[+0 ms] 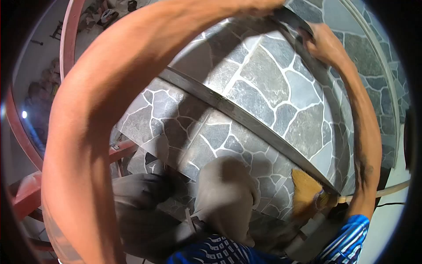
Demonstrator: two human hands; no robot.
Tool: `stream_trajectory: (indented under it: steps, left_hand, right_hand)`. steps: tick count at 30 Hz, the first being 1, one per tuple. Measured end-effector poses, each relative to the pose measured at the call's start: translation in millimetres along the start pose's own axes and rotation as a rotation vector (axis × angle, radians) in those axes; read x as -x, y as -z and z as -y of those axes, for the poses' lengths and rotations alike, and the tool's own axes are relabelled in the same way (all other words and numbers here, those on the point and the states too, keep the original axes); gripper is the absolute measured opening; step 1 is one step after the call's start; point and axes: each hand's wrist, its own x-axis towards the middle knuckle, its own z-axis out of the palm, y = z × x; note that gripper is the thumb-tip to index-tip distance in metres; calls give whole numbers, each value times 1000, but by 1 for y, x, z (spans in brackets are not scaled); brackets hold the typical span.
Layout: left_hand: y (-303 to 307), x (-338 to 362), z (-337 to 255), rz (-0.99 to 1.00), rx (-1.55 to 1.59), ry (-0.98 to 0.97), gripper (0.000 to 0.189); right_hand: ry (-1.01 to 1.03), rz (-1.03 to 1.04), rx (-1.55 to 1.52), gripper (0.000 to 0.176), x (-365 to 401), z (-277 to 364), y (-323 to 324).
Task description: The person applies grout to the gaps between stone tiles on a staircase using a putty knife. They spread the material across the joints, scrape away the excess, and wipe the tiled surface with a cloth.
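Observation:
At the top of the view, a dark flat strip [292, 20] spans the space between my hands. My right hand [327, 44] is closed around its near end, thumb bent inward. My left hand [266, 6] reaches its other end and is partly cut off by the upper edge, with the fingers looking curled on it. What the strip is made of I cannot make out. Beneath both arms lies a surface of grey stone-pattern tiles [263, 70] with white joints. A long straight metal bar [237, 112] runs diagonally across these tiles.
A straw broom [307, 193] lies at the lower right, its pale handle [391, 189] pointing right. Red metal frame parts [26, 193] stand at the left. My bent knee [226, 185] is close to the tile edge. Clutter [107, 16] sits at the upper left.

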Motion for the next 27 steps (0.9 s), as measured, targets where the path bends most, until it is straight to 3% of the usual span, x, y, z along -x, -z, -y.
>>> stream_trajectory:
  steps: [2, 5, 6, 9, 11, 14, 17, 19, 27]
  left_hand:
    - [5, -7, -5, -4, -38, -32, 9]
    - [-3, -26, -18, 2, -43, -46, 10]
    - [-5, -31, -19, 17, -63, -77, 10]
    - [2, -27, -15, 37, -139, -64, 11]
    - [8, -15, 4, 118, -196, -33, 12]
    - [6, -20, -10, 54, -147, -33, 13]
    - [-8, -28, -15, -51, -41, -162, 15]
    - [-8, -32, -10, 12, -112, -104, 14]
    - [-4, -44, -24, 69, -169, -183, 14]
  right_hand:
    - [15, -80, 8, 12, 2, -4, -5]
    - [-150, 45, -46, 13, 27, -13, 0]
    - [-164, -8, -95, 18, 37, -10, 0]
    - [5, -95, -68, 19, 22, -23, -22]
    - [15, -156, -118, 19, 3, -12, -40]
    - [-44, -31, -60, 17, 9, -19, -34]
    - [-44, -1, -19, 15, 18, -16, -13]
    - [-112, 11, -52, 14, 21, -15, -11]
    - [62, -268, -200, 22, 44, -28, -39]
